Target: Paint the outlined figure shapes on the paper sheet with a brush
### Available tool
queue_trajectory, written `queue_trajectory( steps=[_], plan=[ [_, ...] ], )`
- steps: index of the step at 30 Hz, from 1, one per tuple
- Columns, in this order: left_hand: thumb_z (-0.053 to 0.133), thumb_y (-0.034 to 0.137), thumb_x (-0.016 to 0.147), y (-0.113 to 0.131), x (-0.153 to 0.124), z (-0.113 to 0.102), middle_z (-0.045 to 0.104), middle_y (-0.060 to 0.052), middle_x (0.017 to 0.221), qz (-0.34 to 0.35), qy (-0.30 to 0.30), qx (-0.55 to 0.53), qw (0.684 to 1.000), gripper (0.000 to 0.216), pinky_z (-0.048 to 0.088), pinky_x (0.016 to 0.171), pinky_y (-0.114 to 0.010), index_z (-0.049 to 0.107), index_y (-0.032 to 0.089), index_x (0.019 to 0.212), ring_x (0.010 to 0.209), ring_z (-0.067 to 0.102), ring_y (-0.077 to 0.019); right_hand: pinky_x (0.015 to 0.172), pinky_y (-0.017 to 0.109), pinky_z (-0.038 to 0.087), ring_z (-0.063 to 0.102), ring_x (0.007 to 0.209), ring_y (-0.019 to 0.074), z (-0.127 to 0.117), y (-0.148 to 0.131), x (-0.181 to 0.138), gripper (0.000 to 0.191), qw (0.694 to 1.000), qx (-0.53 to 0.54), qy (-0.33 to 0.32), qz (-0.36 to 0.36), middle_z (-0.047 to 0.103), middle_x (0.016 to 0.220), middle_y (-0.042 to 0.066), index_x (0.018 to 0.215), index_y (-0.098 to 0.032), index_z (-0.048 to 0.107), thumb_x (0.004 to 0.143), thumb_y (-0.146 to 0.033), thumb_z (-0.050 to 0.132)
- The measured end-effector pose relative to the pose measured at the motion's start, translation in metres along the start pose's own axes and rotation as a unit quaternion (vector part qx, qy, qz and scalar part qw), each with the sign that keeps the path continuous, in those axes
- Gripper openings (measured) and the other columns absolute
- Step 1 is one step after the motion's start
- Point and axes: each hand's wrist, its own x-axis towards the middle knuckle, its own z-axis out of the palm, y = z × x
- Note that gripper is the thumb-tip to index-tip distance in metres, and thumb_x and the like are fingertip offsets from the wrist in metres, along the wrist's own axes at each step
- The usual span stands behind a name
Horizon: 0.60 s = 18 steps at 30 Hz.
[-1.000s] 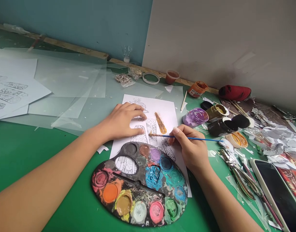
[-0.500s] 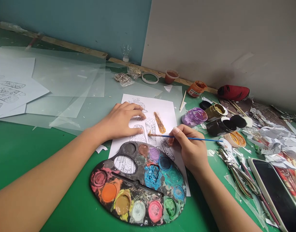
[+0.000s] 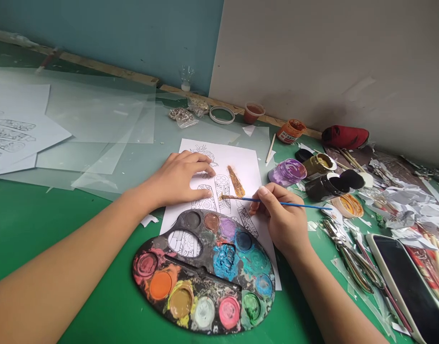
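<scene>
A white sheet printed with black line drawings (image 3: 248,160) lies on the table, one tapered shape on it coloured orange-brown (image 3: 235,181). My left hand (image 3: 185,179) rests flat on the sheet's left side, fingers apart. In my right hand (image 3: 282,215) a thin blue paintbrush (image 3: 298,205) is pinched between thumb and fingers. Its bristles, tinged yellow-brown, are at the patterned drawing in the middle of the sheet. A dark oval paint palette (image 3: 201,286) with several coloured wells covers the sheet's lower part; drawing lines show through its thumb hole.
Open paint jars, one purple (image 3: 287,172), one black (image 3: 323,187) and one orange (image 3: 291,131), stand to the right. Pliers (image 3: 348,258), a phone (image 3: 401,282) and crumpled paper (image 3: 412,203) lie beyond my right arm. Clear plastic sheets (image 3: 97,105) spread across the left.
The brush tip has shifted slightly right and up on the middle drawing. My left hand stays put on the sheet.
</scene>
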Motion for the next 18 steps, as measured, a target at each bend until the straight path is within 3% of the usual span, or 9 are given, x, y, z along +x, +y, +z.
queue_trajectory(
  steps=[18],
  plan=[
    [0.070, 0.047, 0.076, 0.0005, 0.0005, 0.0001, 0.059, -0.004, 0.141, -0.001, 0.002, 0.002, 1.000, 0.038, 0.032, 0.110, -0.051, 0.070, 0.028, 0.109, 0.131, 0.049, -0.0320, 0.049, 0.026, 0.044, 0.053, 0.046, 0.0115, 0.0027, -0.0031, 0.0010, 0.038, 0.999, -0.032, -0.019, 0.012, 0.061, 0.053, -0.001, 0.062, -0.020, 0.061, 0.078, -0.052, 0.073]
  ],
)
